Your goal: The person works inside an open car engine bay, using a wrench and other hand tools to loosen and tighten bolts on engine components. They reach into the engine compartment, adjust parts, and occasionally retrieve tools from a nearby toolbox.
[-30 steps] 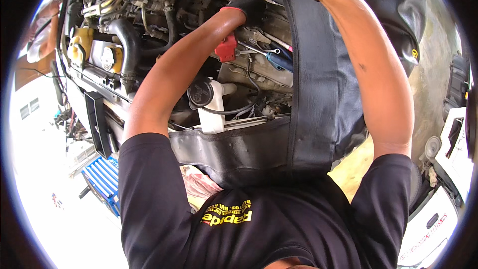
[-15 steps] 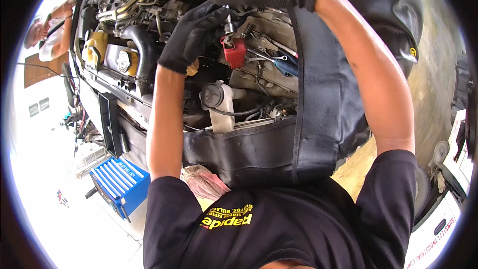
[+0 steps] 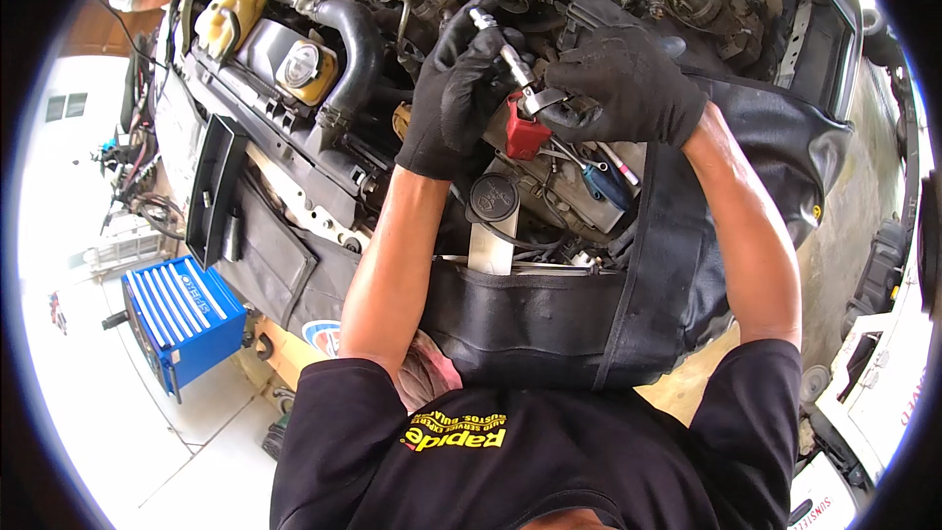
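Note:
Both my hands wear black gloves. A chrome ratchet (image 3: pixel 542 98) with an extension and socket (image 3: pixel 505 57) on it lies tilted between them, its socket end pointing up and to the left. My left hand (image 3: pixel 456 93) curls around the extension from the left. At the other end my right hand (image 3: pixel 628 88) grips the ratchet, mostly covering the handle. Just beneath the ratchet head sits a red battery terminal cover (image 3: pixel 527 135). Beside the cover, a blue-handled tool (image 3: pixel 605 185) rests on top of the battery.
A reservoir with a black cap (image 3: pixel 493 198) stands nearest me in the engine bay. The radiator hose (image 3: pixel 358 54) and coolant cap (image 3: pixel 302 66) are to the left. A black fender cover (image 3: pixel 535 324) drapes the near edge. A long black tray (image 3: pixel 214 191) and blue tool chest (image 3: pixel 186 314) are farther left.
The ratchet has come up off the red terminal cover area and tilted over. My right hand has dropped nearer to me and right, and the view has shifted.

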`<action>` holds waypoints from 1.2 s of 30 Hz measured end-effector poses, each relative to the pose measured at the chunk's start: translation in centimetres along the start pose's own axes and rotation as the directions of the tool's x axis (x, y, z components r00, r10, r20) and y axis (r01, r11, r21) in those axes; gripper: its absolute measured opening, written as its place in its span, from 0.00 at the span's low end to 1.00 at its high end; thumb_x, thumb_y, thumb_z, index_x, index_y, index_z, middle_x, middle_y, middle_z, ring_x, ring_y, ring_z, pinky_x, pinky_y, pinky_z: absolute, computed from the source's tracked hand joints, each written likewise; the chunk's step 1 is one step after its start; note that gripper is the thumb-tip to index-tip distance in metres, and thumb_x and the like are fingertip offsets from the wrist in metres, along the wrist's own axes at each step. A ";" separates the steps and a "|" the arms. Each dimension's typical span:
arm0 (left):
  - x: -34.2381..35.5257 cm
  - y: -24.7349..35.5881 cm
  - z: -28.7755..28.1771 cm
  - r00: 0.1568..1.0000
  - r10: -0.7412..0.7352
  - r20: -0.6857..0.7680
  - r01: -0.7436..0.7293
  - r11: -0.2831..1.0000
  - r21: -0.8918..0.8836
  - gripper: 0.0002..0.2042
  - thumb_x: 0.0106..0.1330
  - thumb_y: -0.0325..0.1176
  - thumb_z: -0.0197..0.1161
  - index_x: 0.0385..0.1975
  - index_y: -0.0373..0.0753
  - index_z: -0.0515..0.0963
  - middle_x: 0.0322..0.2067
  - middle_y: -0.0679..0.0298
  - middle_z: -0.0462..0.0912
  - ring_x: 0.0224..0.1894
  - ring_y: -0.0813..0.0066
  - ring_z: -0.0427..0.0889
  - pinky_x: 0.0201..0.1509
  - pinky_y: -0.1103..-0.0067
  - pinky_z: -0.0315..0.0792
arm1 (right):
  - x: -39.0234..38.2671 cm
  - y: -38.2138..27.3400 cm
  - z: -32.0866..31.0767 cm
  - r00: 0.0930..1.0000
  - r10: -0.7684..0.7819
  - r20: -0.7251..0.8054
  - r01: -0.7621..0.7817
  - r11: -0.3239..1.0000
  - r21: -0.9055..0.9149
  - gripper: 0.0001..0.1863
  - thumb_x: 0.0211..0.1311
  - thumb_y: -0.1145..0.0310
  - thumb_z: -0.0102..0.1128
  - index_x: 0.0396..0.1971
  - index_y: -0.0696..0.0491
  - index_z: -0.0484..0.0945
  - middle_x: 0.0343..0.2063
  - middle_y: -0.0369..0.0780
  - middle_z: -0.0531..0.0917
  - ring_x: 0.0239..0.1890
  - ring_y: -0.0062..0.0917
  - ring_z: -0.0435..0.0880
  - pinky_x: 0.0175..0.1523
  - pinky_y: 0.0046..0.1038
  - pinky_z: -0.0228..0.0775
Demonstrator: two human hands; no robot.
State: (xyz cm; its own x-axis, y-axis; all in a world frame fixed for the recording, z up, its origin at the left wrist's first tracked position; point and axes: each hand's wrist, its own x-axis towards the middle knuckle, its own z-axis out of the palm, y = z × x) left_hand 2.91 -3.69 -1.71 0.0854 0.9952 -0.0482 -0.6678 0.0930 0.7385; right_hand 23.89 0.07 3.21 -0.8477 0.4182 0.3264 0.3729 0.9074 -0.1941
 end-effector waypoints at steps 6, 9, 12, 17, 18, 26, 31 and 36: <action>0.4 -0.2 -0.7 0.999 0.009 0.039 -0.011 0.999 0.035 0.20 0.73 0.34 0.58 0.62 0.40 0.67 0.37 0.64 0.80 0.39 0.76 0.81 0.43 0.78 0.79 | 0.2 0.6 0.4 0.999 -0.019 -0.043 0.018 1.000 -0.010 0.16 0.54 0.50 0.65 0.27 0.48 0.79 0.18 0.39 0.80 0.24 0.36 0.81 0.31 0.38 0.70; 0.3 -0.1 -0.3 0.999 -0.015 0.042 0.016 1.000 -0.013 0.19 0.73 0.34 0.58 0.61 0.40 0.67 0.37 0.64 0.80 0.39 0.75 0.82 0.42 0.77 0.79 | 0.0 0.7 0.6 0.999 -0.006 -0.044 0.009 0.997 0.073 0.16 0.54 0.50 0.66 0.27 0.48 0.79 0.17 0.38 0.79 0.23 0.35 0.81 0.31 0.37 0.69; 0.3 -0.4 -0.3 0.997 -0.038 0.071 0.042 0.997 -0.062 0.18 0.73 0.34 0.57 0.60 0.40 0.67 0.37 0.63 0.80 0.39 0.73 0.82 0.42 0.76 0.80 | 0.0 0.6 1.1 0.992 -0.009 -0.127 0.027 0.990 0.141 0.15 0.54 0.51 0.67 0.27 0.48 0.80 0.17 0.37 0.79 0.23 0.34 0.80 0.31 0.38 0.69; 0.7 -0.9 -0.5 0.994 -0.072 0.087 0.079 0.993 -0.090 0.18 0.74 0.33 0.56 0.60 0.39 0.67 0.37 0.63 0.80 0.40 0.73 0.82 0.44 0.77 0.80 | 0.2 0.7 1.2 0.993 -0.012 -0.121 0.025 0.995 0.101 0.16 0.55 0.50 0.66 0.28 0.48 0.81 0.17 0.38 0.80 0.22 0.33 0.81 0.32 0.38 0.68; 0.9 -1.1 -0.6 0.992 -0.071 0.100 0.081 0.992 -0.100 0.17 0.74 0.33 0.55 0.59 0.38 0.67 0.38 0.63 0.80 0.40 0.74 0.82 0.45 0.78 0.79 | 0.3 0.6 1.1 0.996 0.015 -0.094 -0.007 0.997 0.081 0.16 0.56 0.50 0.65 0.28 0.48 0.81 0.17 0.38 0.80 0.23 0.33 0.81 0.32 0.38 0.69; 3.4 -0.2 -2.8 0.841 0.173 0.512 -0.538 0.369 0.758 0.17 0.62 0.30 0.62 0.50 0.35 0.76 0.44 0.56 0.81 0.46 0.61 0.81 0.50 0.73 0.76 | 2.0 0.0 2.8 0.940 0.326 0.096 -0.302 0.931 -0.204 0.15 0.64 0.57 0.55 0.30 0.53 0.81 0.27 0.46 0.84 0.32 0.42 0.85 0.38 0.42 0.74; 10.5 -2.6 -8.5 0.962 0.167 0.217 -0.271 0.707 0.653 0.10 0.59 0.28 0.63 0.39 0.34 0.80 0.32 0.56 0.83 0.34 0.62 0.83 0.41 0.71 0.76 | 7.1 2.8 7.5 0.879 0.434 0.198 -0.384 0.890 -0.245 0.11 0.59 0.65 0.54 0.36 0.54 0.80 0.36 0.48 0.85 0.41 0.42 0.85 0.44 0.43 0.76; 13.5 -3.0 -7.5 0.928 0.061 -0.367 0.214 0.719 0.661 0.13 0.59 0.36 0.63 0.37 0.33 0.84 0.29 0.52 0.86 0.33 0.61 0.86 0.40 0.68 0.76 | 8.7 5.5 11.8 0.783 0.573 0.242 -0.520 0.816 -0.251 0.14 0.61 0.68 0.49 0.40 0.54 0.83 0.43 0.50 0.84 0.46 0.43 0.85 0.48 0.45 0.77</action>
State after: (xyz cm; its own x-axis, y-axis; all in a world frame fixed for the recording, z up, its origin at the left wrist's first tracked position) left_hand 0.54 9.74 -9.64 -0.2330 0.9406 -0.2469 0.0267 0.2600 0.9652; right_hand 14.10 8.18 -5.91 -0.5413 0.8371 -0.0797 0.8400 0.5340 -0.0960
